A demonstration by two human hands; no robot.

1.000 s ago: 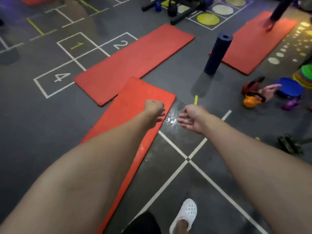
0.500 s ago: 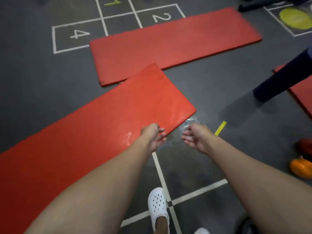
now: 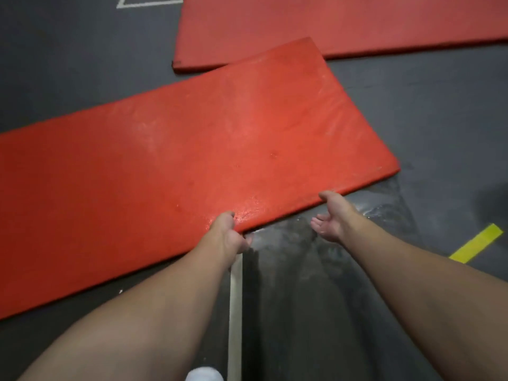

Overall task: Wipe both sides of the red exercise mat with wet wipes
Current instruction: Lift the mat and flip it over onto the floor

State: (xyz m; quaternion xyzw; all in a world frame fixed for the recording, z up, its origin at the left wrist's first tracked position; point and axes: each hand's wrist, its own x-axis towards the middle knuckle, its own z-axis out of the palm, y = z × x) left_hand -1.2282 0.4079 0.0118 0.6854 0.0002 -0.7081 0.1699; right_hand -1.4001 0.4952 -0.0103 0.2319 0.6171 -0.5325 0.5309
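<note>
left fingers (image 3: 245, 240) curled under the mat's short edge, thumb on top: the left hand (image 3: 228, 232) grasps the mat (image 3: 192, 149) partway along that edge. right hand (image 3: 334, 220) palm up just beside the same edge, toward the mat's right corner; fingers released and spread, thumb touching the rim, holding nothing. no wipe is visible in either hand.

the mat lies on the floor (image 3: 412, 105), its gripped short edge slightly raised. its long axis runs from this edge away to the left, out of frame, so nearly the whole mat lies beyond and left of the fingers. judged step: turning the mat over to reach its other side. the turn depends on both hands holding this short edge; the left already does, and the right is near enough to slip under.

off the gripped edge, a wet patch (image 3: 302, 257) and a white line (image 3: 235, 298). beyond the mat's far long edge, a second mat (image 3: 330, 23), its corner tucked under.
</note>
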